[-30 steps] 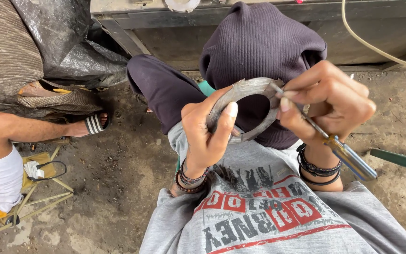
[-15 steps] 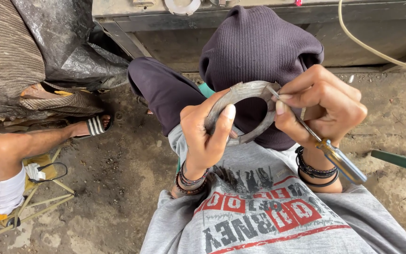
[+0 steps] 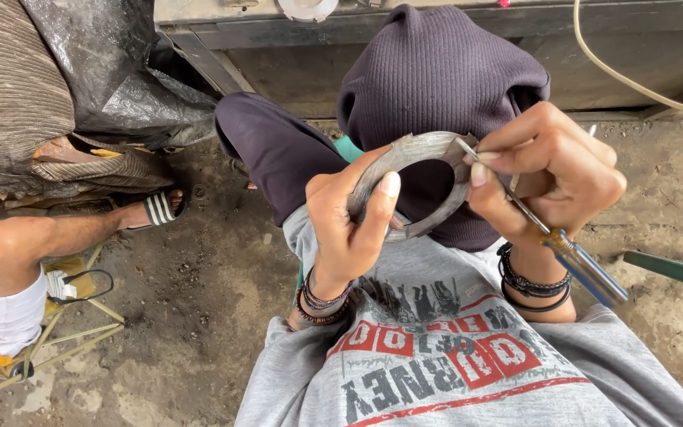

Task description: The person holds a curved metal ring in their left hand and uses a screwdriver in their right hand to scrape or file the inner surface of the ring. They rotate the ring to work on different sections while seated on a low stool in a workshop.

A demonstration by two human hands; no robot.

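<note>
The left hand (image 3: 341,229) is clamped on the near-left rim of a flat metal ring (image 3: 413,186), held above the lap. The right hand (image 3: 551,170) pinches a screwdriver (image 3: 547,233) against the ring's far edge. The ring looks stiff, fairly heavy, rough-edged; the rim offers the safest grip.

The floor (image 3: 199,316) is bare, stained concrete strewn with grit. Along the top runs a grimy metal cabinet (image 3: 610,47) with a pale hose (image 3: 634,83) looping across it. A black plastic sheet (image 3: 112,71) and striped sacking (image 3: 9,87) are heaped at the left, above a small yellow-framed stool (image 3: 65,328). Soft, even daylight
</note>
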